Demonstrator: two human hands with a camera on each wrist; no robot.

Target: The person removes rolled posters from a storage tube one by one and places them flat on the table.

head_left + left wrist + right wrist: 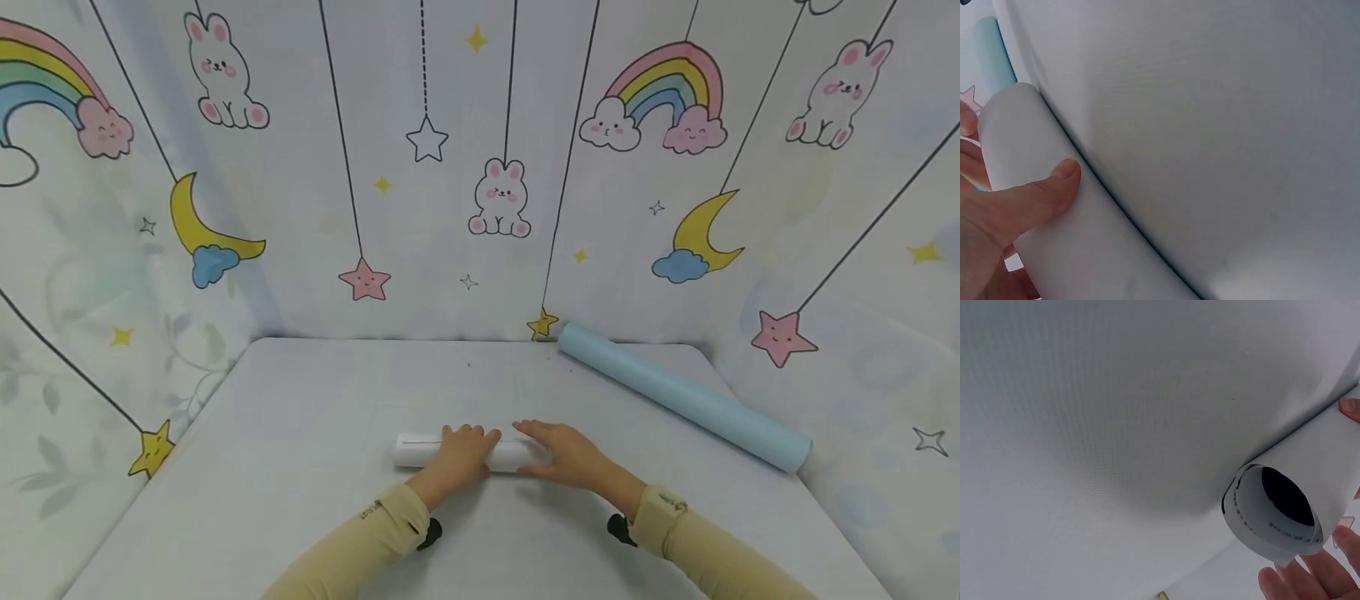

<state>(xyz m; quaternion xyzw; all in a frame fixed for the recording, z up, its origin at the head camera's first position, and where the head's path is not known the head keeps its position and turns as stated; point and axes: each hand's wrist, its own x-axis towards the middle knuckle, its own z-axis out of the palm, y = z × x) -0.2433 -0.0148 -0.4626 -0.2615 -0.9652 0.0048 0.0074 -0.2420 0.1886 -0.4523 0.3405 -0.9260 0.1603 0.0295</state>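
Note:
A short white paper roll (pixel 516 456) lies crosswise on the white table. My left hand (pixel 459 458) grips it around the middle, and in the left wrist view the thumb (pixel 1054 190) lies along its near side. At the roll's right end, my right hand (pixel 573 458) has its fingers spread, thumb on the near side and fingertips at the far side. Seen from the right wrist, the white roll (pixel 1329 469) has an open, hollow end with dark printed marks on its inner layer. Fingertips (pixel 1272 581) of the right hand are close beside that rim.
Behind and to the right, a longer light blue roll (pixel 682 398) lies slantwise, reaching from the back edge toward the right edge of the white table (pixel 300 408). A curtain (pixel 300 183) printed with rabbits, stars and rainbows surrounds the table's back and sides.

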